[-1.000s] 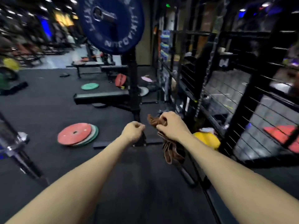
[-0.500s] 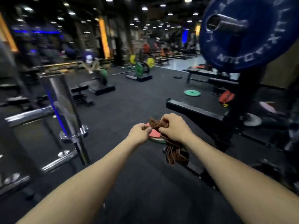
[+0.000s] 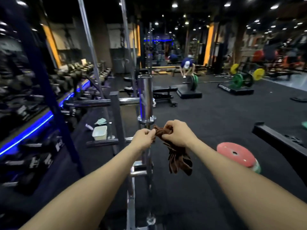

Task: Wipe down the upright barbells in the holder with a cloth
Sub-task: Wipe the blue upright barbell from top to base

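**Both hands on the brown cloth, in front of the upright barbell**

The fingers of the right hand are curled around the upper part of a brown cloth and grasp it firmly. The left hand has its fingers bent too, and its fingertips pinch the edge of the same cloth where it comes out between the two hands. The rest of the cloth hangs down in folds below the right wrist.

Just behind the hands stands an upright barbell. Its chrome sleeve points up, the collar is just above the knuckles, and the thinner shaft goes down behind the left hand into the metal holder near the floor. The cloth looks very near the collar, but I cannot tell whether it touches it.

More thin bars rise on the left. Beside them a dumbbell rack with blue light runs along the left side, and a white container sits behind the holder frame. On the black floor to the right lies a red weight plate. Far behind, a person bends over a loaded barbell with green plates.
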`<action>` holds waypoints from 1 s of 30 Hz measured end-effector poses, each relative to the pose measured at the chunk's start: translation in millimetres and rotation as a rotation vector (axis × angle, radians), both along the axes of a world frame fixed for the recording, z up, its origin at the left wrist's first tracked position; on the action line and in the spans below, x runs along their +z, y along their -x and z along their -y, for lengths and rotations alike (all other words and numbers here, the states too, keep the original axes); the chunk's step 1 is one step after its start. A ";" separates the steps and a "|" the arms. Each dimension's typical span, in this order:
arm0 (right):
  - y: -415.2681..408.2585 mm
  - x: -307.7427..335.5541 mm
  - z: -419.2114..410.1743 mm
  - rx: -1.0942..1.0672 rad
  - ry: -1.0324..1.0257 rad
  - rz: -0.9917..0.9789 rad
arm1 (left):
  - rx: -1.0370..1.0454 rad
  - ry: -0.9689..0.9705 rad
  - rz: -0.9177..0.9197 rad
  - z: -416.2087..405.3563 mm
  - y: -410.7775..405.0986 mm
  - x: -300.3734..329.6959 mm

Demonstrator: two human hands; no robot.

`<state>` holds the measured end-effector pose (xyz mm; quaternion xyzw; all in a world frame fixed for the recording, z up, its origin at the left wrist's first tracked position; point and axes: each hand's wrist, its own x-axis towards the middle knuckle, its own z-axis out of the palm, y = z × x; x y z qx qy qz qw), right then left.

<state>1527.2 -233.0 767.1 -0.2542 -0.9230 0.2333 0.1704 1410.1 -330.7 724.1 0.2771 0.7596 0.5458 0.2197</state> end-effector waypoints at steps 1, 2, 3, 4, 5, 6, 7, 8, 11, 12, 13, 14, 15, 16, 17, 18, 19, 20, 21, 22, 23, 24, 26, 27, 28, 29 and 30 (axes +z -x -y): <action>9.3 4.0 10.5 0.025 0.000 -0.017 | 0.031 -0.026 0.007 14.1 6.3 3.5; 19.0 9.0 22.9 0.052 0.001 -0.033 | 0.057 -0.048 0.012 28.0 14.0 7.4; 28.8 13.1 35.7 0.082 -0.003 -0.053 | 0.075 -0.072 0.022 41.6 21.9 11.7; 39.0 15.4 47.7 0.114 -0.005 -0.066 | 0.086 -0.100 0.034 54.7 30.3 15.8; 49.1 17.7 59.0 0.146 -0.009 -0.090 | 0.102 -0.126 0.037 67.1 38.0 21.1; 59.1 20.3 69.8 0.169 -0.008 -0.113 | 0.126 -0.147 0.030 79.2 46.2 26.7; 68.6 24.0 80.0 0.189 -0.008 -0.140 | 0.153 -0.171 0.017 90.6 53.1 32.7; 77.3 28.6 89.0 0.206 0.000 -0.168 | 0.180 -0.191 0.001 101.5 59.7 38.5; 102.2 44.9 108.3 0.255 0.041 -0.243 | 0.231 -0.197 -0.082 130.4 72.6 59.7; 109.5 51.9 113.1 0.270 0.055 -0.258 | 0.238 -0.188 -0.114 136.6 78.3 67.6; 117.3 59.5 117.3 0.288 0.056 -0.273 | 0.241 -0.191 -0.140 141.7 83.6 77.2; 125.2 67.1 120.8 0.299 0.053 -0.288 | 0.250 -0.203 -0.160 145.1 89.6 86.7; 133.2 75.3 122.8 0.307 0.041 -0.309 | 0.265 -0.214 -0.186 147.1 94.0 98.2; 141.0 85.5 123.8 0.309 0.024 -0.337 | 0.285 -0.219 -0.220 148.2 98.5 111.6; 149.0 97.3 123.5 0.312 0.011 -0.373 | 0.306 -0.228 -0.266 148.0 102.8 126.3; 157.3 111.4 122.3 0.321 0.009 -0.413 | 0.323 -0.237 -0.321 148.0 107.3 143.0; 165.6 127.4 120.1 0.336 0.009 -0.457 | 0.338 -0.236 -0.395 148.4 110.8 161.6; 173.7 144.4 118.0 0.352 0.008 -0.502 | 0.357 -0.226 -0.476 148.5 116.0 180.0; 181.1 162.6 115.9 0.367 0.001 -0.549 | 0.373 -0.231 -0.559 148.7 119.6 199.9; 188.6 181.1 113.7 0.384 -0.009 -0.598 | 0.396 -0.239 -0.631 148.9 124.2 219.7; 196.5 200.2 111.5 0.401 -0.020 -0.650 | 0.420 -0.254 -0.703 149.3 127.9 240.1; 203.5 220.8 109.8 0.415 -0.030 -0.703 | 0.459 -0.261 -0.779 150.0 131.3 261.6; 214.5 263.0 107.2 0.434 -0.044 -0.799 | 0.557 -0.281 -0.922 152.5 136.9 304.2; 218.7 284.2 106.0 0.446 -0.050 -0.844 | 0.611 -0.302 -0.978 153.8 139.8 324.3; 222.0 304.5 105.5 0.456 -0.060 -0.887 | 0.659 -0.328 -1.023 155.4 141.3 343.7; 224.7 324.4 104.8 0.463 -0.073 -0.932 | 0.706 -0.352 -1.066 157.1 142.3 362.2; 227.5 342.7 104.3 0.469 -0.081 -0.976 | 0.747 -0.372 -1.101 158.9 143.4 379.1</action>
